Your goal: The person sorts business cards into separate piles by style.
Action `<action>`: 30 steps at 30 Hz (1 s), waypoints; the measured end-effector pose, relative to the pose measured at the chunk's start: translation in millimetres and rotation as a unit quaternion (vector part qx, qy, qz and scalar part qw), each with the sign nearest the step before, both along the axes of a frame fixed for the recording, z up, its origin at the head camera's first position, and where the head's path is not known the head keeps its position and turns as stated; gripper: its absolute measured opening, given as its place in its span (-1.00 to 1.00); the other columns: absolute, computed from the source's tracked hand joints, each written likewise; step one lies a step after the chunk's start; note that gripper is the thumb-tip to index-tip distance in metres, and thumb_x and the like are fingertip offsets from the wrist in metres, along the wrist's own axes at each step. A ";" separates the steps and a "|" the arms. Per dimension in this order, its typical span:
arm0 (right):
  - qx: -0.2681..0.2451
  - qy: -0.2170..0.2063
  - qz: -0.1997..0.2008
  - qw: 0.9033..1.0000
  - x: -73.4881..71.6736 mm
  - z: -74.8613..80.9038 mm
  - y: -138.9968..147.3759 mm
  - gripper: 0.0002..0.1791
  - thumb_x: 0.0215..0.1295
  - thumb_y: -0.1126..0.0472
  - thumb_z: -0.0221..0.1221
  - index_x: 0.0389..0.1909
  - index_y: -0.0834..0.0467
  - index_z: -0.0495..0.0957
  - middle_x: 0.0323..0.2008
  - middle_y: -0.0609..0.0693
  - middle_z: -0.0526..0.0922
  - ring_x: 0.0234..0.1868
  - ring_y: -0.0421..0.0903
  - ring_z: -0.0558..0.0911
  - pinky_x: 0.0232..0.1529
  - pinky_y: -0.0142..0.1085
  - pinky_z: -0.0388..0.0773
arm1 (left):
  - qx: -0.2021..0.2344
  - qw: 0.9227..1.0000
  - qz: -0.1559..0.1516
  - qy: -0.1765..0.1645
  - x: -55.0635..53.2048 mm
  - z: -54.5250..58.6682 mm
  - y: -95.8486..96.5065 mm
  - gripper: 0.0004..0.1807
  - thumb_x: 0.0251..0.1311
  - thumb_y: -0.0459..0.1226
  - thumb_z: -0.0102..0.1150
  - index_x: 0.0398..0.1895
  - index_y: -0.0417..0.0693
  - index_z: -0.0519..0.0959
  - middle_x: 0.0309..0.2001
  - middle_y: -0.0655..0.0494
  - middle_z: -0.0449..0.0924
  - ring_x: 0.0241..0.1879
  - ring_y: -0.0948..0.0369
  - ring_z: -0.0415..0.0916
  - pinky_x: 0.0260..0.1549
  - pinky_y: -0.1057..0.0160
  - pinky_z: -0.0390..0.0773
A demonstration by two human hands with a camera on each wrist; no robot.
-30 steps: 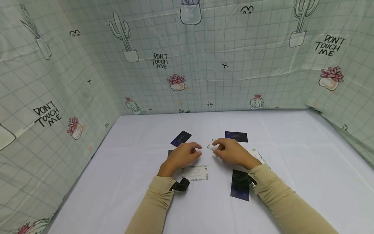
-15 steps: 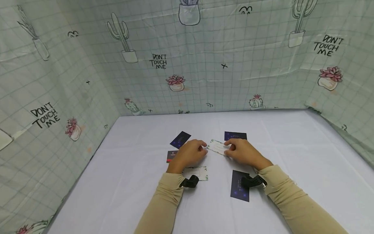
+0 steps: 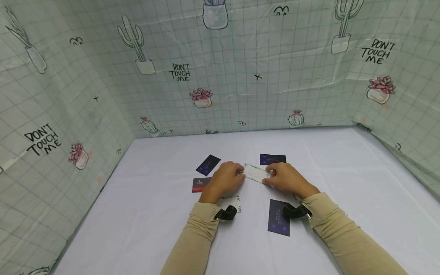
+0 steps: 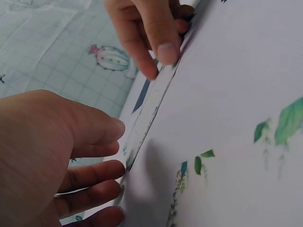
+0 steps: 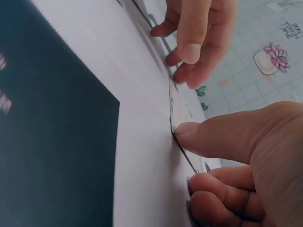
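Note:
A small white card point(image 3: 256, 173) with a leafy border lies between my two hands in the head view. My right hand point(image 3: 285, 177) pinches its right end; in the right wrist view the thumb point(image 5: 191, 135) presses against the card point(image 5: 176, 106), the other fingers behind. My left hand point(image 3: 227, 177) is at the left end. In the left wrist view its fingertips point(image 4: 116, 168) meet the end of the card point(image 4: 149, 118), with thumb and fingers apart. The left forearm partly covers a second leaf-bordered card point(image 3: 235, 202).
Dark blue cards lie at the back left point(image 3: 208, 165), back right point(image 3: 272, 159) and near the right wrist point(image 3: 277, 217). A black-and-red card point(image 3: 199, 185) is beside the left hand. Patterned cloth point(image 3: 237, 99) walls the white table.
The right hand has moved right along the white card and uncovered it. The left hand has come rightward to its left end. The view has turned slightly right.

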State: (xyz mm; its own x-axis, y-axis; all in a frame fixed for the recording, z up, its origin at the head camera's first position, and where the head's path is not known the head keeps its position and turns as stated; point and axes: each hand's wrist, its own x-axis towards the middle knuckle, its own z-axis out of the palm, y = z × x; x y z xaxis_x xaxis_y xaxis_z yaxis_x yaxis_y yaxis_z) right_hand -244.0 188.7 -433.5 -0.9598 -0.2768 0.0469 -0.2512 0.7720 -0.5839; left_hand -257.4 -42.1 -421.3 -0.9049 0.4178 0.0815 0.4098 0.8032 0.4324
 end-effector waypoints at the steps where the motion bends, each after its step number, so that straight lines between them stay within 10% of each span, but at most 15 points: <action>1: 0.002 -0.001 -0.001 1.000 -0.1 0.2 -0.3 -0.46 0.20 0.10 0.38 0.10 0.36 0.59 -0.36 0.01 0.63 -0.45 -0.13 0.54 -0.46 -0.27 0.48 | -0.001 1.000 -0.001 0.002 0.3 0.1 0.6 -0.68 0.35 -0.15 0.20 0.09 -0.04 0.68 -0.10 0.08 0.62 -0.09 0.14 0.51 -0.10 0.14 0.52; 30: -0.086 0.038 0.016 0.995 3.6 -7.0 -9.1 -0.57 0.18 0.39 0.31 0.09 0.25 0.51 -0.35 0.00 0.58 -0.40 -0.11 0.50 -0.33 -0.22 0.44 | 0.142 0.990 0.002 -0.013 7.9 -4.6 -13.7 -0.47 0.17 -0.49 0.21 0.27 -0.25 0.51 -0.18 0.01 0.57 -0.21 0.22 0.54 -0.19 0.33 0.52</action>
State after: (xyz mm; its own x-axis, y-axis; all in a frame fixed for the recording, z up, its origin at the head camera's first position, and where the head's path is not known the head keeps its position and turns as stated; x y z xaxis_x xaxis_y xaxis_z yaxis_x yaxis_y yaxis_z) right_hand -240.3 179.6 -440.6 -0.9423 -0.2895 0.1679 -0.3226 0.6524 -0.6858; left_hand -249.5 -55.8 -425.9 -0.9102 0.3772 0.1710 0.3917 0.6503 0.6509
